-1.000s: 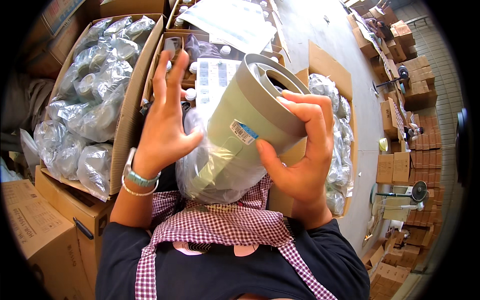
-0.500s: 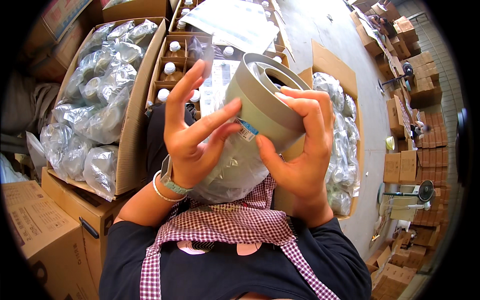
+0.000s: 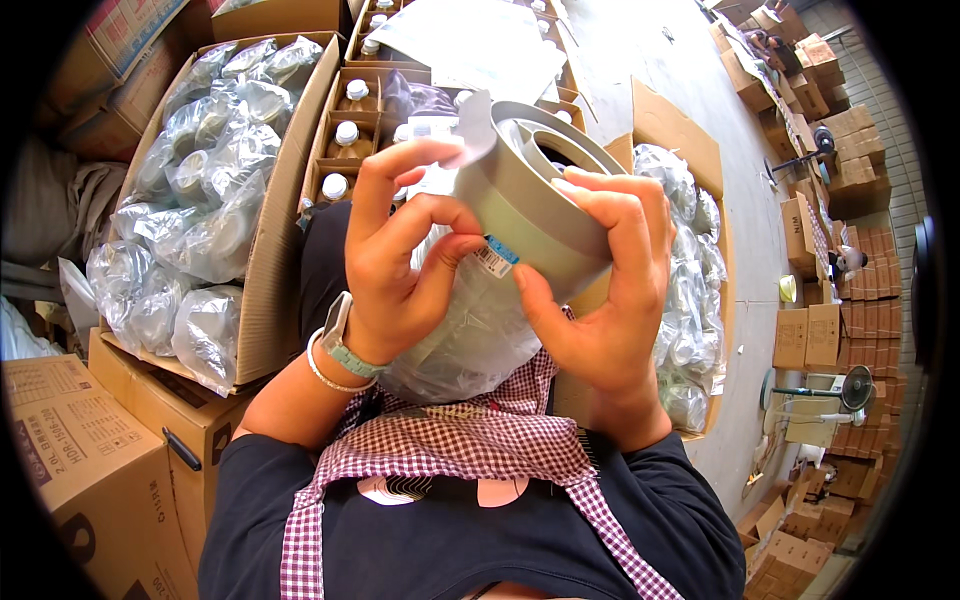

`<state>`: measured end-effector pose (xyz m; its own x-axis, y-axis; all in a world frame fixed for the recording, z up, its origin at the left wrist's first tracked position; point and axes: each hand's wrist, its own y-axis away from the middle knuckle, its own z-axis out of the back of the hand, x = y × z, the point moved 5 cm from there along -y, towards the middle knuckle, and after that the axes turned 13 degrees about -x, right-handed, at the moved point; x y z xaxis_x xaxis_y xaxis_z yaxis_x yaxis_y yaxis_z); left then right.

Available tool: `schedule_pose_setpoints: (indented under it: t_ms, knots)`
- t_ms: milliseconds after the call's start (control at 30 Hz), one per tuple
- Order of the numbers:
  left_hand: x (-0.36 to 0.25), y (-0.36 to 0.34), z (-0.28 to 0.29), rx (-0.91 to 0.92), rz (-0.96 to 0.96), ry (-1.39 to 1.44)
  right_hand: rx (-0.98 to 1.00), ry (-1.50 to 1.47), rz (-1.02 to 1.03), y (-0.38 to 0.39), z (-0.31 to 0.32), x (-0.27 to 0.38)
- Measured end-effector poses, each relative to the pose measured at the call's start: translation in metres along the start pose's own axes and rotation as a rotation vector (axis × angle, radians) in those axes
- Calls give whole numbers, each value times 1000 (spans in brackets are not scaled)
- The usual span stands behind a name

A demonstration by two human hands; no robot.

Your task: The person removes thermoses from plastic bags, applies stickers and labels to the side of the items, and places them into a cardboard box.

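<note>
A grey-green round container (image 3: 545, 235) is tilted in front of my chest, its ringed opening facing up and away. My right hand (image 3: 615, 270) grips its right side, fingers over the rim and thumb low on the wall. My left hand (image 3: 405, 255) is at the left side, thumb and a finger pinched at the edge of a blue-and-white barcode sticker (image 3: 497, 256). Its index fingertip touches a greyish translucent flap (image 3: 478, 125) standing up at the rim; what the flap is, I cannot tell. A clear plastic bag (image 3: 460, 345) hangs around the container's lower part.
A carton (image 3: 262, 250) of plastic-wrapped items stands at left, and another open carton (image 3: 725, 350) of wrapped items at right. Ahead, a divided box holds several white-capped bottles (image 3: 347, 137) under white sheets (image 3: 460, 40). Closed cartons (image 3: 95, 460) are lower left; a fan (image 3: 855, 388) stands far right.
My left index finger has come down from its raised position to the rim, bringing the translucent flap against it. The left thumb and finger stay by the sticker; my right hand keeps its grip.
</note>
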<state>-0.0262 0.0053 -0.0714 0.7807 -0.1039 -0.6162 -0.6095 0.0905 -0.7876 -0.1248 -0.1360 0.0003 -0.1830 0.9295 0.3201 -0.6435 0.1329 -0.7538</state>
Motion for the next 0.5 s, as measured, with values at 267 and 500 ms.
schedule_pose_setpoints:
  t_ms: [267,500]
  knots:
    - [-10,20,6,-21,55,44,33,-71,-59,0,4,2]
    - [-18,27,29,-76,46,132,8,-38,-43,0,-1,-7]
